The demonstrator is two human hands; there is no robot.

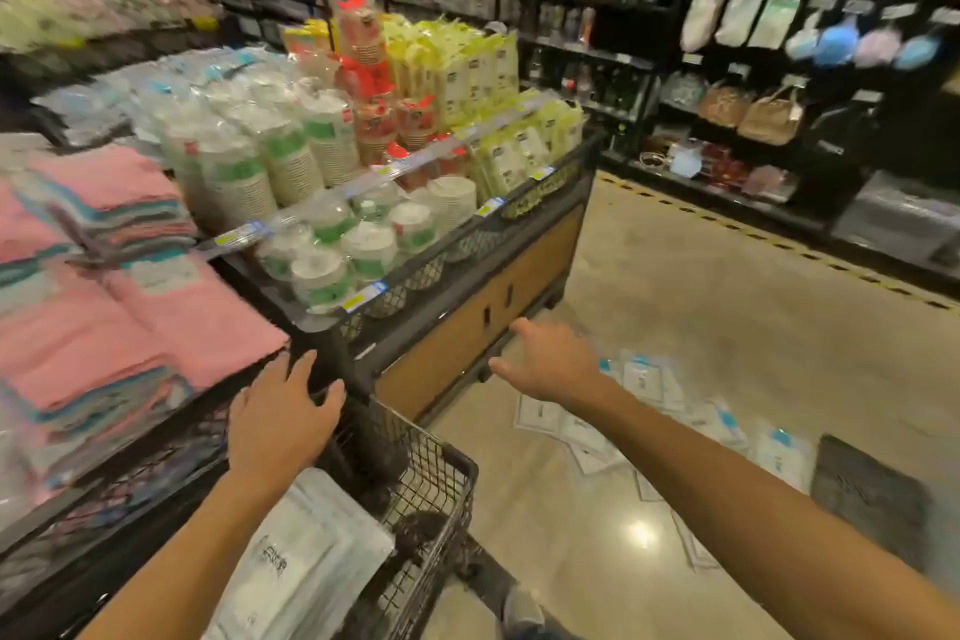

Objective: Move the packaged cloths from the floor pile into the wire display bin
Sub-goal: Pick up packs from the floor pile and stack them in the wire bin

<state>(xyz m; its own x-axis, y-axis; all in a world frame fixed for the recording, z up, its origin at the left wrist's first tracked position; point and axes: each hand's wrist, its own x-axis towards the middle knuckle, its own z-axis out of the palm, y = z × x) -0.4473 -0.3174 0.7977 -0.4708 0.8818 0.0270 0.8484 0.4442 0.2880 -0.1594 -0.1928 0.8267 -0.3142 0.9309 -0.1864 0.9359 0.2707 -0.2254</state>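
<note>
I see the packaged cloths (670, 411) scattered on the floor (727, 286), and a few white packs (306, 556) already in the wire bin (441, 483). My left hand (280, 421) hovers open over the bin, holding nothing. My right hand (550, 364) reaches out open above the floor pile.

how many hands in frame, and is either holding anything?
2, both empty. The left hand rests on the rim of the wire bin; the right hand reaches out over the floor packets.

1 head-worn view, forward and down, close over both forearms
</note>
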